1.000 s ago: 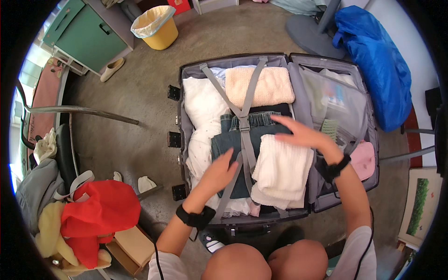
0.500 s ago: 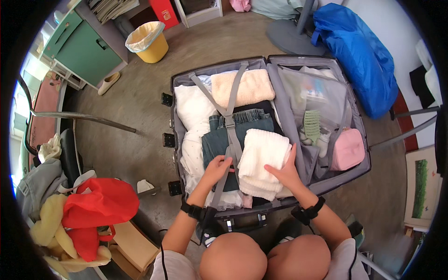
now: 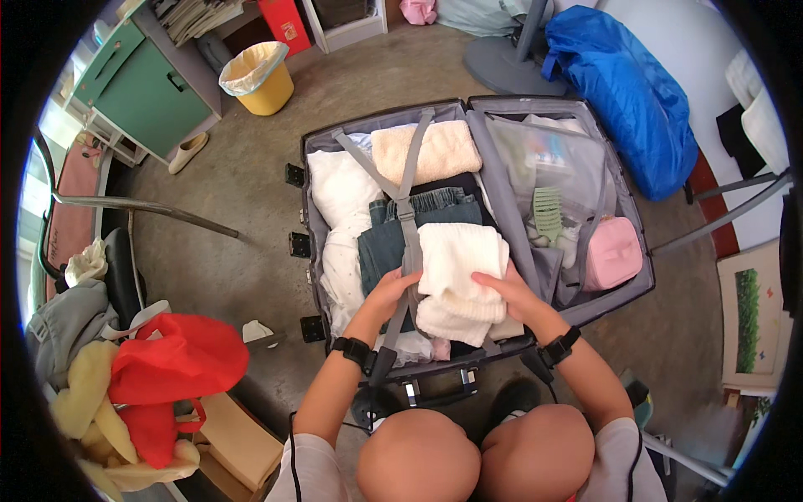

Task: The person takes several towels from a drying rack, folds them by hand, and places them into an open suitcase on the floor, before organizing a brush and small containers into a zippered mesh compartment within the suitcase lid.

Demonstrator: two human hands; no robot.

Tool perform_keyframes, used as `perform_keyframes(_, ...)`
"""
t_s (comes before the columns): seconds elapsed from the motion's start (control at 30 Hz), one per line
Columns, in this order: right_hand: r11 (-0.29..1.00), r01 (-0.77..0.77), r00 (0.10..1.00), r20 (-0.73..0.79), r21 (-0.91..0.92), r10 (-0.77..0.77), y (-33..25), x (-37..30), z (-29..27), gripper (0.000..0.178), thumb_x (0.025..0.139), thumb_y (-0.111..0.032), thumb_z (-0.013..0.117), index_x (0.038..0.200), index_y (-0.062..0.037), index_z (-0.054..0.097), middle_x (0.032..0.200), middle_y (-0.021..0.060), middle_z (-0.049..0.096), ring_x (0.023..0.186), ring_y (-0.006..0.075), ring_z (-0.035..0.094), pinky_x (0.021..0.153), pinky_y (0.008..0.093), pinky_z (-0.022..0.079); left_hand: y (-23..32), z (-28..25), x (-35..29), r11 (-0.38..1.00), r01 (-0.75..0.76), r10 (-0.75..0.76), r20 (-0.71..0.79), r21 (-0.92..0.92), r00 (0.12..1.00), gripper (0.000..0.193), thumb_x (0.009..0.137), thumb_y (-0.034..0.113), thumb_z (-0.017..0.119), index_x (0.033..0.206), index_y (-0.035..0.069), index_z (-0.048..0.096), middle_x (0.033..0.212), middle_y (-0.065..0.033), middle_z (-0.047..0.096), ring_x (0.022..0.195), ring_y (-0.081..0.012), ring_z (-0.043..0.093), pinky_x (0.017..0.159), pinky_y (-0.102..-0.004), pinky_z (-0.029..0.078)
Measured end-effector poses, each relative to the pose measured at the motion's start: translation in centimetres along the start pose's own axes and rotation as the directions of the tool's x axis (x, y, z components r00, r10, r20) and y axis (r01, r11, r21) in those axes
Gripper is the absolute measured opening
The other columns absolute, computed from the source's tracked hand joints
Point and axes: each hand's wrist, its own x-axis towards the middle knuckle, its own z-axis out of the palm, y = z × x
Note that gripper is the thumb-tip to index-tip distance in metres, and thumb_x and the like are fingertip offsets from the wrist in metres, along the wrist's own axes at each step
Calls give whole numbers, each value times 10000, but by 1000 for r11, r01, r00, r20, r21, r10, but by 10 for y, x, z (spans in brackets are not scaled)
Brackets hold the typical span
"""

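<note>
I observe the folded white knit garment (image 3: 458,255), long axis fore-aft, over the suitcase (image 3: 495,159)'s left half, between the right hand (image 3: 512,294), clasping one edge, and the half-curled left hand (image 3: 389,293) at the other, hold indeterminable.

This appears to be a lived-in room in a home, with a bare grey-brown floor (image 3: 242,167) and a plain white wall (image 3: 698,84) edged dark red along its foot. Domestic furnishings show it: a green-fronted cabinet (image 3: 146,88) with a dark handle, a round yellow bin (image 3: 272,94) with a pale liner, and a beige slip-on shoe (image 3: 188,154). A loose heap of red, yellow and grey fabric (image 3: 180,360), a pale-bordered picture of greenery (image 3: 747,322) and an open grey-lined suitcase (image 3: 506,192) of folded clothes add to the household look.
</note>
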Motion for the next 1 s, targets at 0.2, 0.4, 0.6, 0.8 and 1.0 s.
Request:
perform_keyframes(0.2,923,-297,947,197,245,252,-9,-1,-5,539,774,-112,649,1217,35,380,1141,139,525,1025,231,547,850,336,475,-5,-10,3,992,67,-56,111,-103,992,393,848,186,559,1179,8,445,1106,-83,559,959,-171,567,821,-295,465)
perform_keyframes(0.4,852,-80,993,115,517,23,-53,4,-26,433,814,-88,562,1190,62,408,1116,171,543,984,269,575,834,368,509,-11,-15,-6,970,150,-83,319,-189,944,386,871,255,533,1147,-5,461,1088,-114,555,1025,-222,548,842,-339,479)
perform_keyframes(0.6,782,562,713,-322,-268,-623,-60,3,-31,641,715,-3,659,1246,43,302,1156,157,501,1033,251,523,848,316,439,-12,-14,-8,950,260,-187,353,-173,917,428,859,323,542,1100,-25,480,1092,-139,550,1038,-240,542,853,-343,466)
perform_keyframes(0.8,69,481,504,211,-874,-838,-15,-1,-4,646,630,-101,648,1223,31,427,1001,168,523,962,339,463,866,397,350,-16,-18,-10,970,217,-163,367,-111,916,426,860,304,543,1125,-22,471,1119,-142,551,1012,-231,560,856,-341,468)
perform_keyframes(1.0,40,510,668,366,-859,-648,3,9,27,450,593,-204,694,960,39,600,1075,174,473,1167,367,331,977,505,249,-15,-14,-15,963,152,-63,361,-223,930,458,879,245,510,1227,-21,376,1192,-174,479,1114,-309,483,927,-455,428)
